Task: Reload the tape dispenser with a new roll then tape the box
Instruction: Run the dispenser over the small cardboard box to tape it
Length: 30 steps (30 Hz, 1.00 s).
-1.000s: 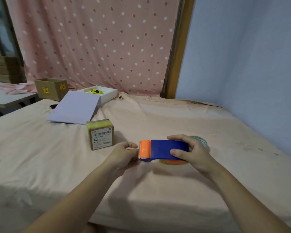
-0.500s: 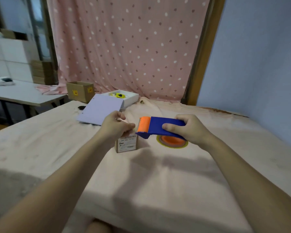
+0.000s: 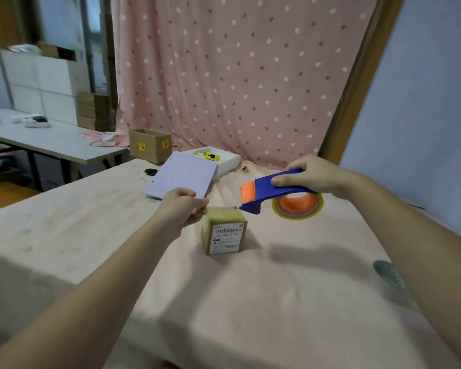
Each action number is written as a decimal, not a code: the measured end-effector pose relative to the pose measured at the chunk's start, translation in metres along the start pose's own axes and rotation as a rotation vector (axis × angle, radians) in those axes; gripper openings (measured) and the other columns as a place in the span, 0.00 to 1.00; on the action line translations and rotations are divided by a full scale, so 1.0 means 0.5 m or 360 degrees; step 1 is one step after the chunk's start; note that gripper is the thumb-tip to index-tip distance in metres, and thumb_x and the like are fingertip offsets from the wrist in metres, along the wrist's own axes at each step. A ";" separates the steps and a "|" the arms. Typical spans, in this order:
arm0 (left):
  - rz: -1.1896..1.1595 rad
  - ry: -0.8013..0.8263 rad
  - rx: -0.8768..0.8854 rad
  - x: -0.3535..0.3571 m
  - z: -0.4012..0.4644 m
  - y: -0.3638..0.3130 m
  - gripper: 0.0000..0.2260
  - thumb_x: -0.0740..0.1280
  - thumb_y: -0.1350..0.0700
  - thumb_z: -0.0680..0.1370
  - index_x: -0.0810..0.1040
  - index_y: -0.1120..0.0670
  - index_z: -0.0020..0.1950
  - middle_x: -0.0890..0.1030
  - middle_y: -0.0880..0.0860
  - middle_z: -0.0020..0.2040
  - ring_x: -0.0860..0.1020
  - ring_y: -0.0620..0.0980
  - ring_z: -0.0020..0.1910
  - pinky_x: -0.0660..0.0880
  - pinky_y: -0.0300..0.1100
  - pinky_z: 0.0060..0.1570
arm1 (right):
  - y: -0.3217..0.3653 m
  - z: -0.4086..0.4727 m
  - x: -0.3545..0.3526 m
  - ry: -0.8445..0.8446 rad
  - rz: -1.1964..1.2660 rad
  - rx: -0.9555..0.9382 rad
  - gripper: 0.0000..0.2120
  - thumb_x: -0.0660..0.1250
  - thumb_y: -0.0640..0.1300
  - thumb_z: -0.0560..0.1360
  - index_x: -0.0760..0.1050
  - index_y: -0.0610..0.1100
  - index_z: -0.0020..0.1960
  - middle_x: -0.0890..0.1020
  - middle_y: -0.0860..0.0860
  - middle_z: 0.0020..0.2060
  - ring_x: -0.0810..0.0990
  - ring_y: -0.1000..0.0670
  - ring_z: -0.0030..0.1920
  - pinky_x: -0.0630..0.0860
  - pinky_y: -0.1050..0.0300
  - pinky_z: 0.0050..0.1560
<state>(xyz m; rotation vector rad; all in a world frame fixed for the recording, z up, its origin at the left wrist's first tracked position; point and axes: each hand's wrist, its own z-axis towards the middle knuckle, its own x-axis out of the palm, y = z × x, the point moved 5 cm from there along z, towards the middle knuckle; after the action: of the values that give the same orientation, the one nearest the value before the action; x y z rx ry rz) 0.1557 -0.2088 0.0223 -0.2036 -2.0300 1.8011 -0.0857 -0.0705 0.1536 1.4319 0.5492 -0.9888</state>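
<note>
Blue plastic body, orange nose: the tape dispenser (image 3: 273, 191) is in our right hand (image 3: 313, 177), fingers wrapped shut around its top, held up off the cloth. A tape roll (image 3: 298, 206) with an orange core sits seated under it, so we judge the reload done or very nearly so.

Left hand (image 3: 183, 209) has its fingers pinched together just beside the dispenser's nose and above the box (image 3: 225, 230). It looks like the grip on a pulled tape end, but clear tape does not show at this range, so we cannot tell whether anything is held.

The box stands upright on the pink-covered desk (image 3: 250, 302), label facing us, below and slightly left of the dispenser's nose. No tape visible on it yet. What is left, by our reading: lay the tape end on the box, draw the dispenser across, cut.

Count:
- dispenser, one
- tape roll, one (mounted)
- small labelled box, one
- open cardboard carton (image 3: 149, 145) at the far desk edge, one
- white tray (image 3: 224, 159) with a yellow item inside, one
- lilac sheet (image 3: 183, 178) leaning on the tray, one
- greenish round thing (image 3: 387, 272) near our right forearm, one, partly hidden, unidentified
</note>
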 end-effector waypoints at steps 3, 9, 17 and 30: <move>0.0005 -0.0093 0.0031 -0.008 0.019 -0.011 0.14 0.71 0.68 0.75 0.68 0.54 0.45 0.77 0.55 0.36 0.78 0.51 0.34 0.75 0.41 0.35 | 0.019 0.041 0.001 0.0092 0.0013 -0.0015 0.19 0.77 0.63 0.70 0.83 0.47 0.36 0.78 0.50 0.31 0.74 0.52 0.34 0.68 0.56 0.37; 0.0016 -0.0198 0.0132 -0.026 0.059 -0.018 0.14 0.71 0.68 0.75 0.67 0.55 0.48 0.77 0.56 0.37 0.77 0.52 0.32 0.74 0.42 0.35 | 0.013 0.084 0.017 0.0207 0.0040 -0.0079 0.14 0.76 0.57 0.74 0.83 0.56 0.30 0.79 0.57 0.26 0.75 0.59 0.28 0.68 0.68 0.30; -0.0083 -0.0152 0.0045 -0.024 0.069 0.044 0.15 0.71 0.68 0.74 0.66 0.55 0.46 0.76 0.57 0.38 0.77 0.52 0.31 0.73 0.42 0.35 | -0.010 0.123 0.037 0.0285 -0.0047 -0.0041 0.12 0.77 0.60 0.71 0.87 0.53 0.37 0.83 0.50 0.32 0.78 0.55 0.32 0.71 0.62 0.37; -0.0448 -0.0278 -0.0089 -0.037 0.058 0.088 0.13 0.68 0.68 0.76 0.68 0.53 0.43 0.81 0.55 0.41 0.79 0.46 0.29 0.72 0.37 0.29 | 0.050 0.225 0.052 0.0547 -0.0242 0.0054 0.14 0.77 0.58 0.71 0.87 0.50 0.34 0.78 0.52 0.31 0.72 0.54 0.30 0.67 0.57 0.37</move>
<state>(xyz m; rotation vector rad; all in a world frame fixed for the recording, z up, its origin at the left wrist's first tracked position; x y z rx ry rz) 0.1535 -0.2354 -0.0267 0.2219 -2.1054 1.6365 -0.0787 -0.1885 0.1592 1.6205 0.9075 -0.8766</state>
